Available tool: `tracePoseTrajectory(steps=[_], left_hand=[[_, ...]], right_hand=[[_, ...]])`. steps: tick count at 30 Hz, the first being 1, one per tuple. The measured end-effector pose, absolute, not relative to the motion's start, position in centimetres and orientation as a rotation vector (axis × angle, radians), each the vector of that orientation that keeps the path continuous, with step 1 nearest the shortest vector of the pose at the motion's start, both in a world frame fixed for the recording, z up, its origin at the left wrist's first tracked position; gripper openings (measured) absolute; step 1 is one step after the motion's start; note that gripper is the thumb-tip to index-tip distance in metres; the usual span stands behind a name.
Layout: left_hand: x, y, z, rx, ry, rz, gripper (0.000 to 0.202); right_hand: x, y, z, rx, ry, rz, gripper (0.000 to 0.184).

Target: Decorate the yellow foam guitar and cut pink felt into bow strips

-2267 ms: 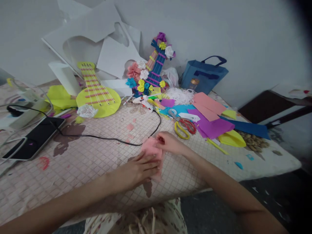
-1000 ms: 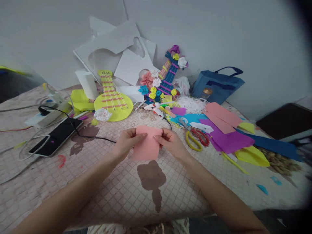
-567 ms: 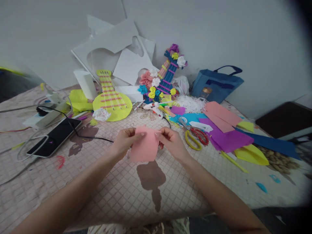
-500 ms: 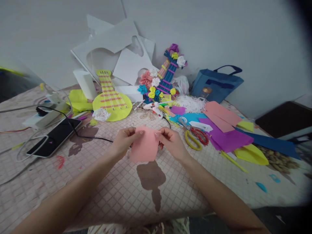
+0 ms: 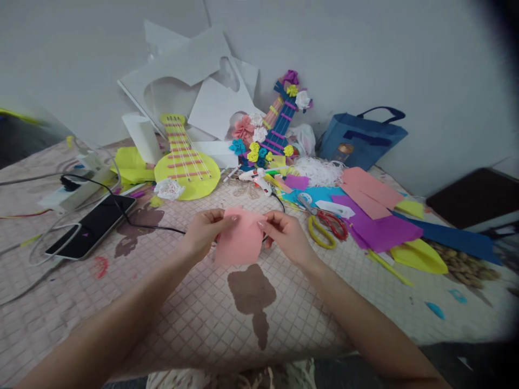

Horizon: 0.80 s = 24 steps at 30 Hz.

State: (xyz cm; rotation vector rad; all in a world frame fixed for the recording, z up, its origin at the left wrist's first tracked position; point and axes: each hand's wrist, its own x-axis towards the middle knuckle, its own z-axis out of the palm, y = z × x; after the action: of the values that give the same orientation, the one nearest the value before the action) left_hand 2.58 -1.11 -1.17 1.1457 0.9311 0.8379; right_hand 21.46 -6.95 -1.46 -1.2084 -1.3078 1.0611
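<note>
A small pink sheet of paper (image 5: pixel 239 240) is stretched between my two hands above the table. My left hand (image 5: pixel 206 231) pinches its upper left side, thumb on the near face. At the upper right corner my right hand (image 5: pixel 281 232) pinches it the same way. The fingers behind the sheet are partly hidden. Just right of my right hand lie scissors with red and yellow handles (image 5: pixel 322 232). Beyond the paper rests a white glue gun (image 5: pixel 259 181), its black cord running past my right hand.
A yellow paper guitar (image 5: pixel 188 175) leans at the back left, near a blue guitar (image 5: pixel 281 127) with paper flowers. Coloured sheets (image 5: pixel 371 229) spread to the right before a blue bag (image 5: pixel 360 140). A phone (image 5: pixel 91 227) and power strip (image 5: pixel 75 192) with cables lie left.
The pink paper's lower edge has swung slightly up and to the left. Both hands keep their pinch in nearly the same place.
</note>
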Motion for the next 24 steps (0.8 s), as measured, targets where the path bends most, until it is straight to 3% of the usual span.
tracePoseTrajectory(steps=[17,24], left_hand=[[1.9,-0.8,-0.8,1.377,0.935,0.788,0.031],[1.6,-0.8,-0.4,1.409,0.916,0.668,0.03]], right_hand=[[21.6,-7.3,-0.2,-1.271,-1.341,0.989,0.025],[22.1,-7.3,0.2,-1.265,-1.467,1.108,0.028]])
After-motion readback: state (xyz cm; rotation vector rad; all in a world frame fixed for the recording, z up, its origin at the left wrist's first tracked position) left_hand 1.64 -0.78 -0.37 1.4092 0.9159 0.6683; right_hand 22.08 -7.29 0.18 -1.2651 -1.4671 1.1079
